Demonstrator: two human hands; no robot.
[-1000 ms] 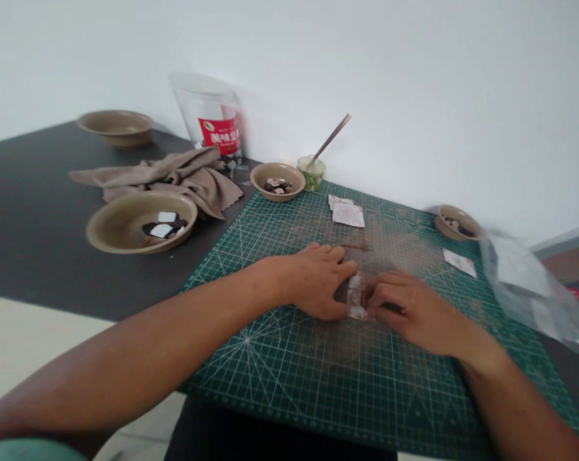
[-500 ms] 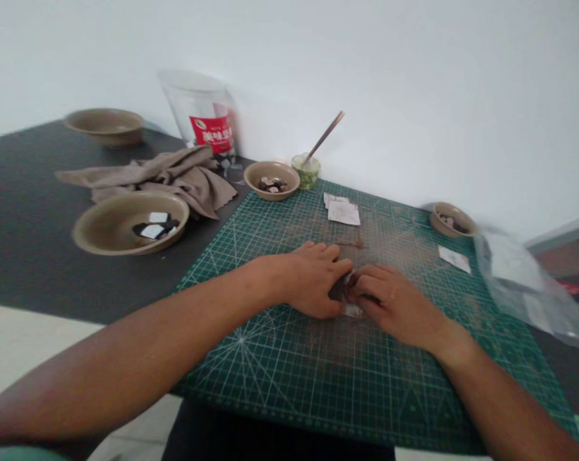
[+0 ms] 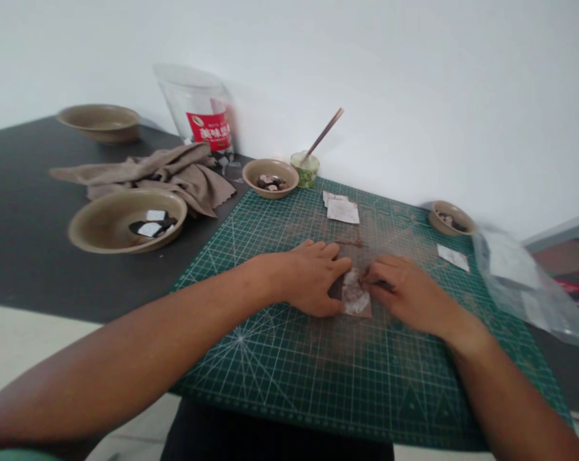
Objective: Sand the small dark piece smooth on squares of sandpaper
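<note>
A small white card smeared with brown (image 3: 355, 296) lies on the green cutting mat (image 3: 289, 358) between my hands. My left hand (image 3: 313, 278) rests flat at the card's left edge, thumb and forefinger spread and touching it. At the card's right side, my right hand (image 3: 404, 291) has its fingers pinched together over the surface; whatever they hold is hidden. Beyond the hands, a brown streak of residue (image 3: 350, 242) marks the mat. Farther back lie several white cards (image 3: 343, 210), and a single white card (image 3: 453, 257) is to the right.
Along the wall stand a bowl of dark and pale pieces (image 3: 270, 186), a green cup (image 3: 305, 171) with a stick, and a small bowl (image 3: 450, 221). Left are a larger bowl (image 3: 97, 224), a brown cloth (image 3: 150, 169), another bowl (image 3: 100, 121) and a clear jar (image 3: 207, 128). A plastic bag (image 3: 524, 275) lies right.
My right hand has shifted slightly right and away from my left, uncovering more of the smeared card. My left hand has stayed in place.
</note>
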